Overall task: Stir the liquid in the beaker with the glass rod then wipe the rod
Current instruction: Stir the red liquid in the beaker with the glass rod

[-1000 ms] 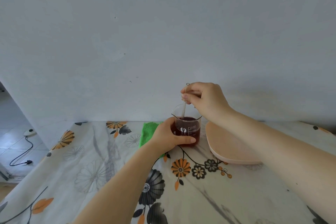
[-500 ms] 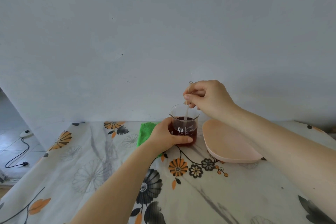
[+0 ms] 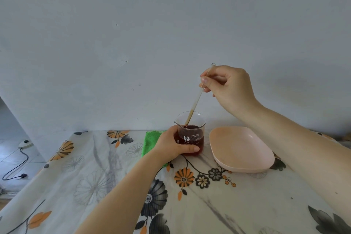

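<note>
A glass beaker (image 3: 191,135) with dark red liquid stands near the table's far edge. My left hand (image 3: 171,146) wraps around its left side and front. My right hand (image 3: 228,86) pinches the upper part of a thin glass rod (image 3: 195,103), raised well above the beaker. The rod slants down to the left, its wet lower tip just at the liquid's surface inside the beaker. A green cloth (image 3: 151,141) lies flat behind my left hand, partly hidden by it.
A shallow pink dish (image 3: 241,150) sits right of the beaker. The table (image 3: 98,176) has a floral cloth and ends at a pale wall behind. At far left, the floor holds a black cable and a white switch (image 3: 24,143).
My right hand has lifted up and to the right, drawing the rod most of the way out of the liquid. My left hand has kept its hold on the beaker.
</note>
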`<state>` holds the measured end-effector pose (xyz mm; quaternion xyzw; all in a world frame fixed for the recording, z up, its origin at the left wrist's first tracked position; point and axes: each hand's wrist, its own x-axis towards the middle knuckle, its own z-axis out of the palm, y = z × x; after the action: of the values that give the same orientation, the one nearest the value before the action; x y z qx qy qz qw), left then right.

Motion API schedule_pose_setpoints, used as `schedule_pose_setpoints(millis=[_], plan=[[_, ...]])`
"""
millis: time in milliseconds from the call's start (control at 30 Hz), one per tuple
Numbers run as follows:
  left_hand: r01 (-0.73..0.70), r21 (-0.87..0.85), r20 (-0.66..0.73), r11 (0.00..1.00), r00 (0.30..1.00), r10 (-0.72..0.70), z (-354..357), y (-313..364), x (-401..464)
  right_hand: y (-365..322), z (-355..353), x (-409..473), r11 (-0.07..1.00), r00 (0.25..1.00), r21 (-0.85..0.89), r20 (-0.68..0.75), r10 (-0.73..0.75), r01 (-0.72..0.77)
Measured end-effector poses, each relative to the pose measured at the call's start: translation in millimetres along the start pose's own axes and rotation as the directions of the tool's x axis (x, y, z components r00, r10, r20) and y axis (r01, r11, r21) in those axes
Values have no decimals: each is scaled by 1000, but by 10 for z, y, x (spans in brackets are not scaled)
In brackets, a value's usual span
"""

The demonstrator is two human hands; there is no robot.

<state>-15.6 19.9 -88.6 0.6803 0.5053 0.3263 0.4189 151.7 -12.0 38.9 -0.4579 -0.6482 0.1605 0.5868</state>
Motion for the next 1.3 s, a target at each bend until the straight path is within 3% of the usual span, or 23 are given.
schedule_pose_setpoints(millis=[333, 467, 633, 767, 967, 1167, 1300], plan=[[-14, 9, -9, 1000, 1000, 14, 1, -24, 4, 139, 191, -69, 986, 947, -166, 318, 47, 7], [-22, 35, -7, 999, 1000, 23, 0, -26, 15, 217, 321, -107, 985, 925, -170, 372, 76, -13], [-31, 34, -15, 999, 999, 31, 1, -40, 12, 317, 421, -93, 991, 962, -123, 259, 89, -58], [-41, 33, -13, 999, 999, 42, 0, -36, 10, 400, 372, -80, 980, 985, -193, 152, 84, -53], [-39, 28, -28, 999, 999, 39, 12, -38, 12, 357, 190, -78, 922, 972, -387, 228, 57, 37], [14, 64, -5, 998, 1000, -14, -6, 37, 2, 217, 229, -172, 983, 964, -156, 234, 128, -92], [14, 143, -21, 990, 1000, -11, -37, 80, -5, 148, 216, -149, 993, 982, -13, 151, 114, -113]])
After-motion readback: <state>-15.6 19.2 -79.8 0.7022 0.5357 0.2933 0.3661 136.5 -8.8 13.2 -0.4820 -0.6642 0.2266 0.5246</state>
